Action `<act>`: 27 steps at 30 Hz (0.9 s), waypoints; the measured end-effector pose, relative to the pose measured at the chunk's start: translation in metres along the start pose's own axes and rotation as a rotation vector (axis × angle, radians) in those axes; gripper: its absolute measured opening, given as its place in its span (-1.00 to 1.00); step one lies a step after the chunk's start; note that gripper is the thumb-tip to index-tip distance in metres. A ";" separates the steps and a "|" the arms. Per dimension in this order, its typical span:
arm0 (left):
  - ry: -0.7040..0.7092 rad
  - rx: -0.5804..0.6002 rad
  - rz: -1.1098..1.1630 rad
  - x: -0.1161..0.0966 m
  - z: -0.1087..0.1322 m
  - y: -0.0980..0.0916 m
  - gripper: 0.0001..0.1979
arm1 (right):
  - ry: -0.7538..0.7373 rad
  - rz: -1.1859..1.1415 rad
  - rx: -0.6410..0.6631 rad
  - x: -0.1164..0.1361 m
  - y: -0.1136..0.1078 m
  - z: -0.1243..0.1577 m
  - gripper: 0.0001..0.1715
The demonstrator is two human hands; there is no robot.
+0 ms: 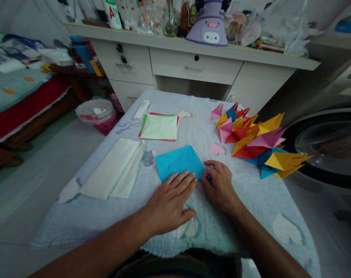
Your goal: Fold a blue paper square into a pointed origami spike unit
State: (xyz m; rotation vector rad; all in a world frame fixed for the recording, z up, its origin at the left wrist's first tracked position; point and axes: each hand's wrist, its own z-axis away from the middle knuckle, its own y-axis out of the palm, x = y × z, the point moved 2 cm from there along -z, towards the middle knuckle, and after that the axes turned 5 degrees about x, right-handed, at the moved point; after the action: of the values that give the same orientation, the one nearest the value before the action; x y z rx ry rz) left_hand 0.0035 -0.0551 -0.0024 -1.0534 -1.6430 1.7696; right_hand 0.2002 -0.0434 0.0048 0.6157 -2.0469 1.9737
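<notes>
Blue paper [179, 162] — where does it lie?
Mid-table on the cloth [250, 200], only partly folded, I'd judge; most creases remain.
And the hands?
Left hand [169, 202] flat, released, pressing its six o'clock edge; right hand [220, 187] curls fingertips on the four o'clock corner — pinching or pressing, can't tell.
Beyond?
Folded shapes [256, 143] at two o'clock, paper stack [159, 127] at eleven.

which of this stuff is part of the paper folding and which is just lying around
In hand: blue paper, pressed by the left hand, with the right hand at its corner; sheet stack; folded pieces.
Lying about: white box; cream sheets; bin; purple lamp.
</notes>
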 end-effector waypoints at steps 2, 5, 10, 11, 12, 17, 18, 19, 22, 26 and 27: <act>0.002 -0.010 0.005 0.000 0.000 0.000 -0.28 | -0.003 0.009 0.000 0.000 0.000 0.000 -0.92; -0.022 -0.032 -0.001 -0.001 0.001 0.000 -0.29 | -0.007 0.011 0.007 0.000 0.000 0.001 -0.93; -0.071 -0.112 -0.040 -0.005 0.002 -0.002 -0.36 | -0.011 0.020 0.005 -0.001 0.000 0.001 -0.92; -0.079 -0.139 -0.052 -0.005 0.003 -0.002 -0.37 | -0.013 0.025 0.002 -0.001 -0.001 0.001 -0.92; -0.090 -0.169 -0.068 -0.006 0.003 -0.002 -0.40 | -0.017 0.030 0.000 -0.001 -0.001 0.001 -0.92; -0.129 -0.289 -0.132 -0.007 0.005 -0.001 -0.52 | -0.024 0.038 0.000 -0.002 0.000 0.001 -0.93; -0.130 -0.298 -0.134 -0.007 0.005 -0.001 -0.54 | -0.023 0.036 -0.001 -0.002 0.000 0.001 -0.94; -0.130 -0.301 -0.132 -0.007 0.005 -0.001 -0.55 | -0.023 0.032 -0.002 -0.002 0.000 0.001 -0.94; -0.136 -0.301 -0.122 -0.008 0.005 -0.002 -0.59 | -0.025 0.023 -0.007 -0.002 0.000 0.001 -0.94; -0.153 -0.302 -0.116 -0.007 0.005 -0.002 -0.60 | -0.025 0.011 -0.007 -0.001 -0.001 0.001 -0.92; -0.157 -0.301 -0.114 -0.007 0.005 -0.001 -0.60 | -0.026 0.008 -0.008 -0.001 -0.002 0.001 -0.92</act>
State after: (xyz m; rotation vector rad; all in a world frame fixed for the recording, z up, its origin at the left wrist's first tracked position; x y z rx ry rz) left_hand 0.0034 -0.0632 0.0001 -0.9429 -2.0719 1.5991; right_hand 0.2020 -0.0441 0.0056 0.6353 -2.0748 1.9710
